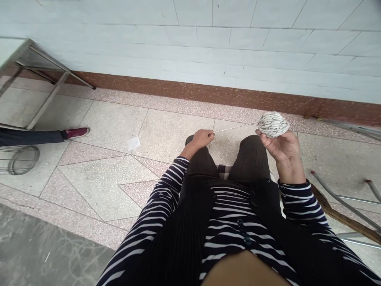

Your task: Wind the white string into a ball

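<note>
Plainly held up above the right knee, a ball of white cord (273, 124) flecked with dark marks sits in the fingertips of the right hand (284, 147); its thumb and fingers grip the ball from below, with the palm turned up; a thin strand (235, 128) runs from the ball, nearly taut, across to the left hand (203, 138); that hand is curled closed, back upward, pinching the strand between thumb and forefinger above the left knee.

Both arms wear navy sleeves (168, 186) with white stripes, under a black vest (175, 238); the dark trousers (251, 157) show bent knees set apart, and a checked patch (223, 170) shows between the thighs.

Beyond the knees, a brown skirting (208, 91) runs along the foot of a white tiled wall (193, 35); on the speckled floor (98, 186), a pale scrap (133, 144) lies left of the left hand; farther left, another person's leg ends in a dark red shoe (76, 132), near a wire rack (24, 161) and below a metal-legged table (12, 49); at the right, grey metal tubes (330, 190) stand beside a brown stick-like thing (345, 216), partly hidden by the right sleeve.
</note>
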A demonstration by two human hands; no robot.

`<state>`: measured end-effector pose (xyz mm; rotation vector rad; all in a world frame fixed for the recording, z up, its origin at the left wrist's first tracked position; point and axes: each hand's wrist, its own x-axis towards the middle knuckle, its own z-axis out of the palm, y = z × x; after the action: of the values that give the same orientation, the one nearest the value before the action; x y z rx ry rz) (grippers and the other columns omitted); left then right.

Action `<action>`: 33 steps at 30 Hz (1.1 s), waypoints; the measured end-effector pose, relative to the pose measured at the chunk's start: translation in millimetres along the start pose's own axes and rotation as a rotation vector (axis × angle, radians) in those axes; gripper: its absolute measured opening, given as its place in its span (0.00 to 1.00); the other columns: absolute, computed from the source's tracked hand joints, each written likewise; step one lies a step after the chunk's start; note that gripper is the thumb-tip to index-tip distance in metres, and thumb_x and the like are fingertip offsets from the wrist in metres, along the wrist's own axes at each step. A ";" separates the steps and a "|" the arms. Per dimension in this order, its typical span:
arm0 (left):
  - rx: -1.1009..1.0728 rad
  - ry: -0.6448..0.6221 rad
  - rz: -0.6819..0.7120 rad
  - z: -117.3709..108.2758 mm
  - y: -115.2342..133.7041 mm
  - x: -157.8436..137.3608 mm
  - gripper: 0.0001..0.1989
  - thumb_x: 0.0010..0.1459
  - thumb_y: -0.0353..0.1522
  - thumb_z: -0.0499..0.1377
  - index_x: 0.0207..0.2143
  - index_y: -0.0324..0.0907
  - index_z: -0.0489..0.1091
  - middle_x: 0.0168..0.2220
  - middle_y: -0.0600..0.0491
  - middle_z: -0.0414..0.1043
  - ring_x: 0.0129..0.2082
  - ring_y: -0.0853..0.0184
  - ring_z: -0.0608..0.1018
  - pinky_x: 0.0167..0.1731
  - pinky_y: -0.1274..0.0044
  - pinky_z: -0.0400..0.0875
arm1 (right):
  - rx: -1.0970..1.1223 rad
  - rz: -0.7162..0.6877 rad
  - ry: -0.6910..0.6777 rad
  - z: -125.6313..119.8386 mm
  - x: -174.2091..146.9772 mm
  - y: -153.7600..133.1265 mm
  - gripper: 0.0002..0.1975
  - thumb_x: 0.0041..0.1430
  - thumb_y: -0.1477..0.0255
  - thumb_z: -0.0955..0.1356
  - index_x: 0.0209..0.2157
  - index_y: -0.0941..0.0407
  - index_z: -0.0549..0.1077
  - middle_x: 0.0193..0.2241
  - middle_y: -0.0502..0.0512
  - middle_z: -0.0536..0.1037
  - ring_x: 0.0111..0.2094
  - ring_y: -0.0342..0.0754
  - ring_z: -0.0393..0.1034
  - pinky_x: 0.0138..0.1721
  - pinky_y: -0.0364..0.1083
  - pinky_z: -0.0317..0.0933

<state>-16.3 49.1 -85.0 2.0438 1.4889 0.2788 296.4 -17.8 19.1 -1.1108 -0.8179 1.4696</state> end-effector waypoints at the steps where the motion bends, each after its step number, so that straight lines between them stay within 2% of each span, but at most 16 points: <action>1: -0.017 -0.016 0.020 2.6 1.9 1.7 0.13 0.64 0.31 0.55 0.37 0.41 0.82 0.36 0.47 0.83 0.40 0.59 0.81 0.45 0.72 0.71 | 0.009 0.003 0.000 2.3 0.2 -1.2 0.30 0.45 0.59 0.77 0.52 0.44 0.76 0.48 0.56 0.84 0.54 0.65 0.80 0.53 0.64 0.78; 3: -0.122 -0.072 0.084 11.0 11.5 4.0 0.16 0.63 0.29 0.57 0.47 0.41 0.82 0.44 0.47 0.85 0.46 0.59 0.83 0.54 0.71 0.72 | 0.019 0.013 -0.016 10.1 1.4 -1.0 0.31 0.44 0.60 0.77 0.53 0.44 0.76 0.48 0.55 0.84 0.55 0.66 0.80 0.53 0.63 0.78; 6: -0.421 -0.146 0.180 27.7 36.0 5.1 0.22 0.62 0.30 0.61 0.58 0.42 0.77 0.53 0.47 0.83 0.55 0.60 0.81 0.62 0.68 0.70 | 0.010 0.054 -0.073 25.4 4.5 3.3 0.32 0.43 0.60 0.77 0.53 0.45 0.75 0.48 0.56 0.84 0.56 0.67 0.79 0.51 0.64 0.79; 10: -0.820 -0.155 0.280 44.1 68.9 7.2 0.21 0.65 0.37 0.65 0.58 0.38 0.77 0.57 0.41 0.81 0.59 0.58 0.80 0.64 0.65 0.69 | 0.032 0.097 -0.090 38.2 8.8 8.8 0.31 0.43 0.64 0.77 0.52 0.45 0.76 0.48 0.55 0.84 0.57 0.66 0.79 0.52 0.64 0.80; 12: -0.908 -0.116 0.284 47.0 78.8 9.6 0.22 0.66 0.38 0.65 0.59 0.38 0.76 0.57 0.41 0.80 0.58 0.57 0.81 0.64 0.63 0.70 | 0.049 0.092 -0.067 38.1 10.2 10.1 0.29 0.43 0.65 0.77 0.51 0.46 0.76 0.47 0.55 0.85 0.58 0.66 0.78 0.54 0.64 0.79; 16: -0.837 0.092 0.166 44.6 85.6 15.6 0.26 0.63 0.36 0.69 0.62 0.40 0.74 0.57 0.42 0.80 0.59 0.56 0.79 0.65 0.62 0.67 | 0.042 0.081 -0.034 32.5 10.4 11.3 0.27 0.46 0.64 0.76 0.51 0.46 0.77 0.49 0.54 0.85 0.60 0.65 0.77 0.59 0.64 0.77; 18: -0.813 0.152 0.132 42.3 87.6 18.2 0.27 0.62 0.37 0.70 0.62 0.41 0.74 0.58 0.42 0.80 0.61 0.55 0.78 0.65 0.62 0.67 | 0.047 0.089 -0.032 31.9 10.0 12.4 0.27 0.45 0.64 0.76 0.50 0.46 0.77 0.49 0.54 0.85 0.60 0.63 0.77 0.60 0.62 0.75; 19: -0.823 0.139 0.142 41.6 89.1 19.0 0.26 0.62 0.38 0.71 0.60 0.41 0.75 0.58 0.42 0.80 0.61 0.55 0.78 0.65 0.63 0.67 | 0.051 0.094 -0.037 32.3 10.0 13.1 0.27 0.45 0.64 0.76 0.50 0.46 0.77 0.49 0.54 0.85 0.59 0.63 0.78 0.60 0.62 0.75; 21: -0.864 0.032 0.201 41.4 92.4 18.9 0.20 0.63 0.42 0.69 0.52 0.40 0.79 0.54 0.44 0.82 0.59 0.55 0.79 0.63 0.64 0.69 | 0.051 0.097 -0.048 33.6 11.0 14.2 0.27 0.44 0.65 0.76 0.50 0.46 0.76 0.48 0.54 0.85 0.58 0.63 0.78 0.59 0.62 0.76; 23: -0.909 -0.100 0.247 42.0 93.4 15.9 0.19 0.66 0.46 0.66 0.42 0.38 0.81 0.45 0.45 0.84 0.51 0.57 0.83 0.59 0.66 0.72 | 0.042 0.086 -0.045 33.0 13.2 14.4 0.27 0.44 0.65 0.76 0.50 0.46 0.76 0.47 0.54 0.85 0.56 0.64 0.79 0.56 0.64 0.78; 25: -0.947 -0.146 0.233 41.6 88.9 10.5 0.22 0.69 0.48 0.62 0.36 0.37 0.79 0.37 0.47 0.84 0.42 0.61 0.83 0.55 0.68 0.74 | 0.038 0.069 -0.027 29.2 15.8 14.0 0.27 0.45 0.64 0.76 0.50 0.46 0.75 0.46 0.55 0.85 0.56 0.65 0.79 0.55 0.65 0.78; 28: -0.983 -0.133 0.182 36.8 71.7 1.0 0.19 0.69 0.45 0.62 0.37 0.38 0.79 0.33 0.48 0.82 0.39 0.65 0.83 0.52 0.71 0.74 | 0.042 0.058 0.016 19.9 18.3 13.6 0.27 0.45 0.64 0.76 0.50 0.46 0.75 0.47 0.55 0.84 0.58 0.65 0.78 0.54 0.64 0.79; 31: -0.959 -0.214 0.179 28.9 51.3 -7.2 0.16 0.68 0.42 0.62 0.41 0.38 0.78 0.30 0.50 0.81 0.37 0.65 0.83 0.50 0.71 0.74 | 0.037 0.061 0.048 13.0 19.3 13.3 0.28 0.44 0.64 0.76 0.50 0.46 0.76 0.49 0.54 0.84 0.57 0.65 0.78 0.57 0.65 0.77; 33: -0.895 -0.260 0.192 24.0 39.8 -11.3 0.14 0.69 0.40 0.60 0.39 0.38 0.78 0.31 0.50 0.81 0.38 0.65 0.83 0.51 0.71 0.74 | 0.020 0.046 0.039 10.8 20.0 11.2 0.27 0.46 0.62 0.76 0.51 0.45 0.76 0.49 0.54 0.84 0.56 0.65 0.78 0.58 0.65 0.76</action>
<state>23.2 22.6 -79.7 1.4080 0.7814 0.6023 282.5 0.3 8.2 -1.1467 -0.7531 1.4864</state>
